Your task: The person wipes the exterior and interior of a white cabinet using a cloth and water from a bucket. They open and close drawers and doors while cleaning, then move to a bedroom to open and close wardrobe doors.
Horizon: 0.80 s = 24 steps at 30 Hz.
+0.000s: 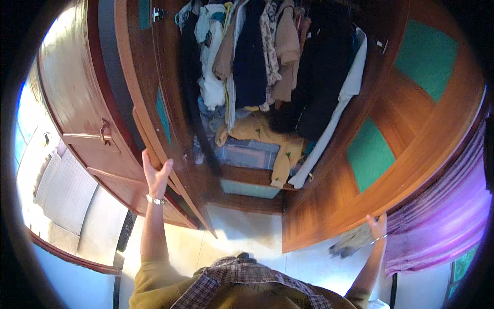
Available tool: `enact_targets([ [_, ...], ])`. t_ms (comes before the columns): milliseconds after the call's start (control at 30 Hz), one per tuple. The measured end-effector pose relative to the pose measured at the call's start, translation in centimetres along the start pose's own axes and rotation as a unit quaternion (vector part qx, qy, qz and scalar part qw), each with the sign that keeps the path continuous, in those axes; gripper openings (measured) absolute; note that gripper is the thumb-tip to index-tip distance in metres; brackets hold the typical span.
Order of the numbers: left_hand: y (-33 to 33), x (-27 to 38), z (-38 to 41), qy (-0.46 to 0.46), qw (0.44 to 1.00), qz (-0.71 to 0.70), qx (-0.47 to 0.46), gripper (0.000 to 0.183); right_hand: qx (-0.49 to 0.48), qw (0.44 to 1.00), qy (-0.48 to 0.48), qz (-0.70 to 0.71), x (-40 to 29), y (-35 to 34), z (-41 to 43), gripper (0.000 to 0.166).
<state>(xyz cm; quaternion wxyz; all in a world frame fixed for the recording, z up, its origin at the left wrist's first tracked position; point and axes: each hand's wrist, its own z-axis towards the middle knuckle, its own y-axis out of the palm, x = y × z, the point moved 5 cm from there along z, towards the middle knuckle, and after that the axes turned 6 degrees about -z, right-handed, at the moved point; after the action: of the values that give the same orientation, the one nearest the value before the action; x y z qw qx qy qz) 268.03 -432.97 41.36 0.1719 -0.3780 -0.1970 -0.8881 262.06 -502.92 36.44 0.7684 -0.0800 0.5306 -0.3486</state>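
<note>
A wooden wardrobe stands with both doors swung apart before me. My left hand (157, 175) grips the edge of the left wardrobe door (142, 89), thumb on one side and fingers on the other. At the lower right, my right hand (377, 226) is on the edge of the right wardrobe door (409, 154), which has green panels; its fingers are partly hidden. A greyish cloth (349, 241) hangs beside that hand. Inside hang several garments, among them a white garment (212, 73), a tan one (285, 50) and a long white sleeve (339, 108). A yellow garment (254, 129) drapes over the wardrobe's bottom.
A wooden room door (77, 89) with a metal handle (104, 131) stands close on the left, a bright area beyond it. Purple curtain (436, 216) hangs at the right, behind the right wardrobe door. Pale floor tiles (247, 228) lie below.
</note>
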Motion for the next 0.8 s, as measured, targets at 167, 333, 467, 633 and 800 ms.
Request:
enact_targets([
  [167, -5.9, -3.5, -0.9, -0.039, 0.998, 0.050, 0.022, 0.077, -0.103, 0.995, 0.011, -0.006, 0.6, 1.0, -1.4, 0.046],
  [333, -7.2, -3.2, -0.9, -0.051, 0.998, 0.029, 0.036, 0.080, -0.023, 0.999, 0.007, 0.031, -1.1, 0.9, -2.5, 0.047],
  [467, -10.0, -3.5, -1.1, -0.063, 0.996, 0.055, 0.022, 0.082, -0.073, 0.997, 0.032, 0.019, 2.6, -0.4, -3.6, 0.049],
  [633, -12.0, -3.5, -2.3, -0.120, 0.993, 0.002, 0.002, 0.082, -0.065, 0.998, -0.011, -0.022, 1.5, 0.2, -4.6, 0.051],
  [800, -11.9, -2.8, -1.0, -0.068, 0.997, 0.031, 0.032, 0.080, -0.066, 0.997, -0.004, 0.031, 1.3, 0.0, -3.0, 0.055],
])
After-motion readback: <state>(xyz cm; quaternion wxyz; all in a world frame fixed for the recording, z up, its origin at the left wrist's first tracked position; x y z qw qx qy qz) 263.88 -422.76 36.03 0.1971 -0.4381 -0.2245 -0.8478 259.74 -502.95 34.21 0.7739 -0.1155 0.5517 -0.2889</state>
